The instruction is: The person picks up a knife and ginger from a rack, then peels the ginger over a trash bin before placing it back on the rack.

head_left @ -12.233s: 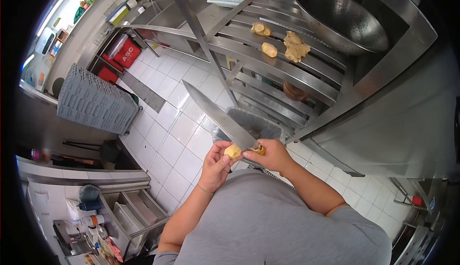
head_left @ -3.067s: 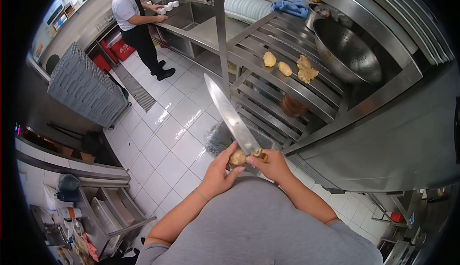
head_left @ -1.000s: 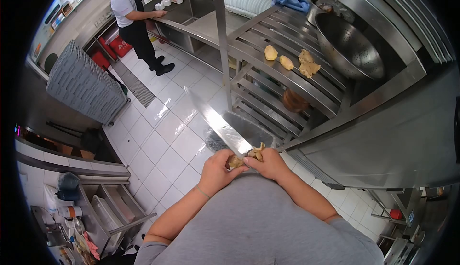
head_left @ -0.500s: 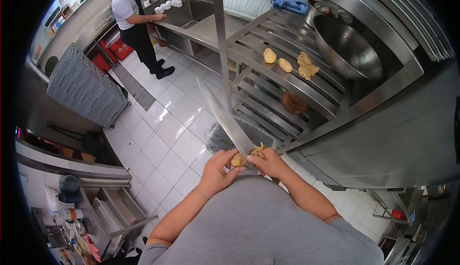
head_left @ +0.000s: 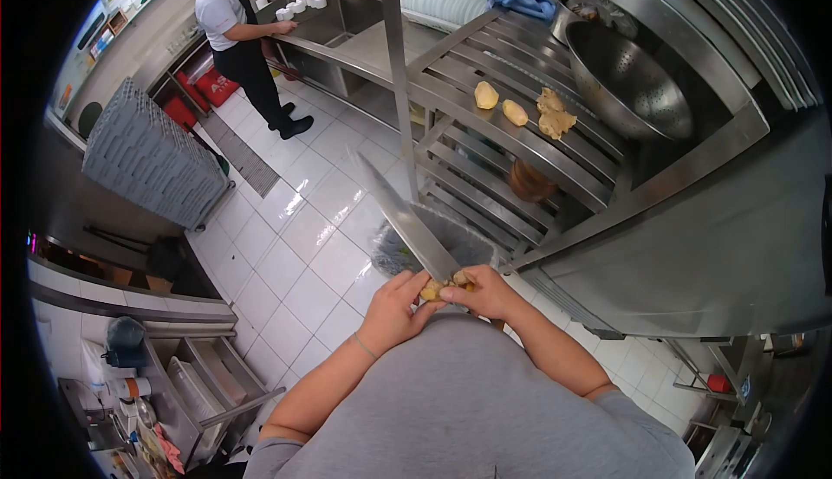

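Note:
My left hand (head_left: 397, 308) is closed, fingertips and thumb pinching a small, partly peeled piece of ginger (head_left: 430, 292), yellow with brown skin patches. Close against it on the right, my right hand (head_left: 484, 293) grips a large knife (head_left: 407, 223) near the heel of its blade. The long blade points up and to the left, away from my body, with its heel right at the ginger. Curled brownish bits show by my right fingers. Beneath the blade stands a bin (head_left: 394, 254) lined with clear plastic.
On the slatted metal rack (head_left: 485, 137) lie two peeled yellow pieces (head_left: 486, 95), a knobbly ginger root (head_left: 555, 115) and a large steel colander (head_left: 628, 85). A co-worker (head_left: 238, 42) stands at the sink (head_left: 334, 24). Stacked grey crates (head_left: 152, 154) stand left on the tiled floor.
The knife has shifted slightly down and left, and my right hand has drawn closer to the ginger. Fewer curled bits stick up by my right fingers. The co-worker's hand stays near the sink.

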Motion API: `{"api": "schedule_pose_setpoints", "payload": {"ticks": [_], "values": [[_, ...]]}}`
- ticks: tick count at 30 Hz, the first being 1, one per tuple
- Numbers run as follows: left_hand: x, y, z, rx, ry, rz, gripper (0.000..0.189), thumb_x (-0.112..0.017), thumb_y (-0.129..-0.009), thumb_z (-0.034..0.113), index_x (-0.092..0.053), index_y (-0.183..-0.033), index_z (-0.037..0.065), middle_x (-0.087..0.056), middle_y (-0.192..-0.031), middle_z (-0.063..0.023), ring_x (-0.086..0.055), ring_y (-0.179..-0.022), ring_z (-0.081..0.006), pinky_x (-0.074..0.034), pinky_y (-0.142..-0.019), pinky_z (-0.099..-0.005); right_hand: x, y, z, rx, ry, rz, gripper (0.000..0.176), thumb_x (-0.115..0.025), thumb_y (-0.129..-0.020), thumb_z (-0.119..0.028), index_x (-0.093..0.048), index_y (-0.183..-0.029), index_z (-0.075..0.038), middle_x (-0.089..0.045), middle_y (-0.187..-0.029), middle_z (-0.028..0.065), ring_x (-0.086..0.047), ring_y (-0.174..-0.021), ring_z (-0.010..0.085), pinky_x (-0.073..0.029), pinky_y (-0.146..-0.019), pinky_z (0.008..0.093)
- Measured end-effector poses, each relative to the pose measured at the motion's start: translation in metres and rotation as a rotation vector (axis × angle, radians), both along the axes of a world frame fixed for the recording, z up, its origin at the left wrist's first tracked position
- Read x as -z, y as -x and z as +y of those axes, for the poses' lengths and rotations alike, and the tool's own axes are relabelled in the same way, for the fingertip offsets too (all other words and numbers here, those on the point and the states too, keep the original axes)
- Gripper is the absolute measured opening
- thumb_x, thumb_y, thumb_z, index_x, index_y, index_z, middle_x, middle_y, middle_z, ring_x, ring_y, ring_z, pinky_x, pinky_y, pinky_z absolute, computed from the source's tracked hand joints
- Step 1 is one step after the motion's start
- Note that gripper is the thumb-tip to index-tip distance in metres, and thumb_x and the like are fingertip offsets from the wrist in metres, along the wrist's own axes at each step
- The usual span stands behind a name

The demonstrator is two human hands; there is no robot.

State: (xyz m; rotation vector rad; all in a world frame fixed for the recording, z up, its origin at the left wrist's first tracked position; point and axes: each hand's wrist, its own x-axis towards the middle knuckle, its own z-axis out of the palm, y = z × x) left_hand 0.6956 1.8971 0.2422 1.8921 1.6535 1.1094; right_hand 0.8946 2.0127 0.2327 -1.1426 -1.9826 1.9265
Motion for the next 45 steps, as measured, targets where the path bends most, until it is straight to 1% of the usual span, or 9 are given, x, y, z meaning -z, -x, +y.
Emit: {"api": "schedule_pose_setpoints", "payload": {"ticks": [17, 21, 23, 24, 26, 32, 36, 41, 45], "values": [[0.002, 0.005, 0.002, 0.059, 0.152, -0.037, 0.032, -0.084, -0.086, 0.020, -0.068, -0.109, 0.003, -0.062, -0.086, -0.0113, -0.065, -0.071, -0.0276, -0.055, -0.065, -0.0387, 0.016, 0.000, -0.004, 0.043, -0.156, -0.014, 0.038, -0.089, -0.085, -0.036, -0.079, -0.097, -0.001, -0.073, -0.076, 0.0046, -0.060, -0.068, 0.0086, -0.051, -0.065, 0.0307], [-0.006, 0.002, 0.004, 0.003, 0.224, -0.072, 0.037, -0.085, -0.085, 0.020, -0.066, -0.112, 0.003, -0.065, -0.091, -0.0125, -0.068, -0.077, -0.0274, -0.056, -0.071, -0.0353, 0.025, 0.000, -0.003, 0.091, -0.173, -0.010, 0.038, -0.089, -0.086, -0.037, -0.080, -0.097, -0.001, -0.072, -0.071, 0.0049, -0.058, -0.063, 0.0097, -0.050, -0.063, 0.0320], [0.014, 0.003, 0.011, 0.017, -0.134, -0.117, 0.041, -0.083, -0.089, 0.020, -0.064, -0.121, 0.003, -0.070, -0.103, -0.0116, -0.071, -0.089, -0.0224, -0.057, -0.081, -0.0323, 0.022, 0.001, -0.004, 0.114, -0.162, 0.037, 0.038, -0.088, -0.086, -0.037, -0.080, -0.096, -0.001, -0.071, -0.071, 0.0044, -0.057, -0.062, 0.0097, -0.050, -0.061, 0.0319], [0.022, 0.001, 0.010, 0.017, -0.135, -0.116, 0.041, -0.083, -0.089, 0.020, -0.064, -0.121, 0.003, -0.070, -0.103, -0.0116, -0.071, -0.089, -0.0224, -0.057, -0.081, -0.0323, 0.016, 0.002, -0.004, 0.124, -0.074, 0.015, 0.038, -0.087, -0.087, -0.037, -0.080, -0.094, -0.001, -0.071, -0.070, 0.0038, -0.057, -0.062, 0.0094, -0.049, -0.061, 0.0315], [0.030, -0.005, 0.005, 0.128, 0.254, -0.815, 0.041, -0.079, -0.095, 0.020, -0.061, -0.127, 0.002, -0.071, -0.111, -0.0086, -0.070, -0.099, -0.0170, -0.055, -0.089, -0.0313, 0.014, 0.003, -0.002, 0.130, 0.012, -0.006, 0.038, -0.087, -0.088, -0.037, -0.079, -0.092, 0.000, -0.070, -0.070, 0.0033, -0.057, -0.062, 0.0091, -0.048, -0.060, 0.0311], [0.041, -0.002, 0.004, 0.094, 0.271, -0.693, 0.041, -0.076, -0.099, 0.022, -0.060, -0.130, 0.001, -0.070, -0.111, -0.0062, -0.068, -0.098, -0.0139, -0.055, -0.088, -0.0306, 0.027, 0.002, 0.000, 0.150, -0.148, -0.002, 0.045, -0.089, -0.084, -0.045, -0.079, -0.090, -0.001, -0.070, -0.070, 0.0027, -0.058, -0.061, 0.0097, -0.049, -0.060, 0.0321], [0.033, -0.001, 0.002, 0.080, 0.273, -0.613, 0.038, -0.077, -0.098, 0.023, -0.062, -0.127, 0.002, -0.071, -0.106, -0.0077, -0.069, -0.093, -0.0146, -0.055, -0.085, -0.0303, 0.029, -0.002, 0.001, 0.145, -0.278, -0.055, 0.054, -0.088, -0.078, -0.056, -0.078, -0.086, -0.003, -0.070, -0.068, 0.0087, -0.063, -0.058, 0.0194, -0.051, -0.060, 0.0368], [0.023, -0.002, 0.002, -0.010, 0.290, -0.460, 0.031, -0.081, -0.094, 0.027, -0.067, -0.107, 0.002, -0.071, -0.085, -0.0069, -0.068, -0.077, -0.0146, -0.055, -0.073, -0.0312, 0.022, -0.001, 0.002, 0.109, -0.417, -0.138, 0.062, -0.085, -0.076, -0.064, -0.075, -0.078, -0.002, -0.069, -0.065, 0.0132, -0.066, -0.059, 0.0282, -0.052, -0.062, 0.0395], [0.005, -0.005, 0.002, -0.077, 0.275, -0.397, 0.032, -0.083, -0.091, 0.028, -0.067, -0.102, 0.002, -0.070, -0.081, -0.0072, -0.067, -0.073, -0.0172, -0.055, -0.070, -0.0322, 0.012, 0.000, -0.002, 0.124, -0.469, -0.201, 0.065, -0.083, -0.076, -0.067, -0.074, -0.075, -0.003, -0.069, -0.065, 0.0140, -0.068, -0.062, 0.0311, -0.053, -0.062, 0.0418]]}}
